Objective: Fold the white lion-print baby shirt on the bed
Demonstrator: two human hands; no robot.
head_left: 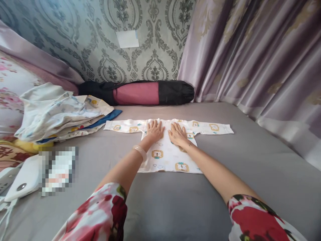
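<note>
L hand (pixel 154 131) & R hand (pixel 178 134) lie flat, fingers open w/ no grip, on the white shirt (pixel 169 157), its 2 sleeves (pixel 125 124) out on the grey sheet (pixel 250 150); step's prob. smoothing (palms hidden), next move calls for lifting off w/o rucking.

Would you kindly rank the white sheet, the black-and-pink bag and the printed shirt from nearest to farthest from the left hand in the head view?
From the left hand:
1. Printed shirt: directly beneath, touching it.
2. Black-and-pink bag: beyond the shirt, at the foot of the wall.
3. White sheet: higher up, on the wall.
</note>
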